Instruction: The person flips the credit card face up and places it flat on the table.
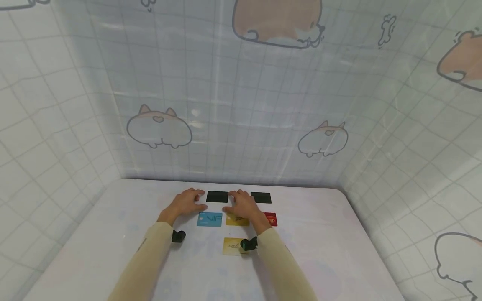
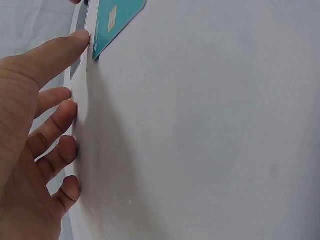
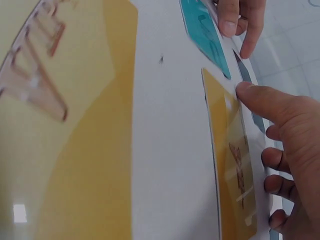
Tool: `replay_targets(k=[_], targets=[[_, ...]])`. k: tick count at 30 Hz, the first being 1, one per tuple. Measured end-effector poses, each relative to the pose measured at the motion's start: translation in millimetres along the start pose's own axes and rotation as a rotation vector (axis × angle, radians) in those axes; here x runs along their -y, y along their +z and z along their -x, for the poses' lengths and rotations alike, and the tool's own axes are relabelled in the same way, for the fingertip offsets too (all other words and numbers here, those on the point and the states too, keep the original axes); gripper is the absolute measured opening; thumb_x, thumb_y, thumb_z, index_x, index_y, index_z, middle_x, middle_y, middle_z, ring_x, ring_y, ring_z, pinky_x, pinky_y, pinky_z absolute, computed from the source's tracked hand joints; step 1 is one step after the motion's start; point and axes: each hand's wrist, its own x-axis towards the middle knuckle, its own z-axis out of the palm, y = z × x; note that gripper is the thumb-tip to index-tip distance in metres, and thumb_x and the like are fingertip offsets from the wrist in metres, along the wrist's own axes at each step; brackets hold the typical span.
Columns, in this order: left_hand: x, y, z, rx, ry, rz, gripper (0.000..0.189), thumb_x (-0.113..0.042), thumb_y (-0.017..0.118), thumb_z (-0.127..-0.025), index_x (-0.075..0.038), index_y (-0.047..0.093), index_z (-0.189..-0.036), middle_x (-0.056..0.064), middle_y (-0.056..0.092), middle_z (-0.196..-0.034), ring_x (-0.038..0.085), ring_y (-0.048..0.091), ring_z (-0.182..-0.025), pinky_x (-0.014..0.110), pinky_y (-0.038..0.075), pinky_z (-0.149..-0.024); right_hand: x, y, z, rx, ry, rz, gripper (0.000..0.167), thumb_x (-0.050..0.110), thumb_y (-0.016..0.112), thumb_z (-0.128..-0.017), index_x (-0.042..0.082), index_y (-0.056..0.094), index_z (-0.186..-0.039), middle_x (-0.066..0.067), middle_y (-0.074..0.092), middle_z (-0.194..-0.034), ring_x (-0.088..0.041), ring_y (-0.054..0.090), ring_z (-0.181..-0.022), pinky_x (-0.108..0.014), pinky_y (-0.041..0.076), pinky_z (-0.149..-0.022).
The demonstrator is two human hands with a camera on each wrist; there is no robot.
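Observation:
A black card (image 1: 217, 197) lies flat between the two hands near the table's back edge. Left of it, my left hand (image 1: 187, 202) rests with thumb and fingers spread, fingers loosely bent. On the other side, my right hand (image 1: 243, 205) has its index fingertip at the card's right edge, touching or very near it. A second black card (image 1: 261, 197) lies right of that hand. Below the hands are a blue card (image 1: 209, 219), a gold card (image 3: 230, 160) partly under the right hand in the head view, and a red card (image 1: 271, 219) half hidden by the wrist.
Another gold card (image 1: 231, 246) lies nearer, partly covered by the black camera (image 1: 248, 244) on the right wrist. The white table (image 1: 320, 234) meets gridded curtains (image 1: 241, 108) with dog drawings at the back and sides.

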Motion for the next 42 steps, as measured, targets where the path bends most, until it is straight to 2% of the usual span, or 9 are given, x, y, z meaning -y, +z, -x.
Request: replay_targets(k=[7,14,20,26,36,42], targets=[[0.9,-0.2,-7.2,0.0,0.005,0.001,0.069,-0.047,0.077,-0.086,-0.012,0.056,-0.142,0.003,0.056,-0.097,0.02,0.05,-0.084,0.039,0.044,-0.076,1,2,-7.7,0.013,0.029,0.054,0.075,0.066,0.067,-0.085,0.03,0.049,-0.149,-0.003,0.057,-0.138,-0.024,0.052,-0.123,-0.055,0.04,-0.107],[3.8,0.9,-16.7,0.017,-0.005,-0.014,0.069,-0.048,0.076,-0.087,-0.014,0.055,-0.144,0.003,0.055,-0.096,0.02,0.05,-0.084,0.04,0.043,-0.076,4,1,-11.6,0.029,0.044,0.058,0.074,0.065,0.063,-0.089,0.029,0.047,-0.15,-0.004,0.056,-0.14,-0.026,0.051,-0.125,-0.057,0.039,-0.108],[0.7,0.3,-17.8,0.029,-0.014,-0.025,0.069,-0.047,0.074,-0.089,-0.017,0.052,-0.147,0.004,0.056,-0.098,0.021,0.051,-0.087,0.041,0.045,-0.078,4,2,-14.8,0.04,0.067,0.074,0.071,0.062,0.06,-0.092,0.028,0.045,-0.152,-0.005,0.053,-0.144,-0.027,0.05,-0.129,-0.057,0.039,-0.108],[-0.8,-2.3,-18.4,0.025,0.012,-0.034,0.067,-0.044,0.073,-0.09,-0.02,0.051,-0.148,0.004,0.055,-0.097,0.022,0.05,-0.085,0.042,0.045,-0.076,4,1,-18.8,0.028,0.053,0.111,0.068,0.061,0.058,-0.094,0.026,0.047,-0.151,-0.006,0.053,-0.144,-0.029,0.05,-0.13,-0.058,0.04,-0.106],[0.3,-1.7,-19.1,0.018,0.023,-0.035,0.06,-0.042,0.076,-0.089,-0.023,0.057,-0.142,0.004,0.056,-0.1,0.022,0.051,-0.086,0.044,0.046,-0.079,3,3,-19.0,0.004,0.064,0.08,0.063,0.06,0.061,-0.093,0.026,0.051,-0.146,-0.005,0.055,-0.141,-0.028,0.052,-0.127,-0.058,0.04,-0.105],[1.9,-0.3,-20.0,0.021,0.028,-0.033,0.062,-0.042,0.076,-0.089,-0.022,0.055,-0.144,0.004,0.057,-0.1,0.021,0.052,-0.087,0.046,0.047,-0.08,4,2,-17.3,0.005,0.064,0.077,0.063,0.059,0.061,-0.093,0.028,0.05,-0.147,-0.005,0.055,-0.141,-0.028,0.051,-0.127,-0.059,0.04,-0.105]])
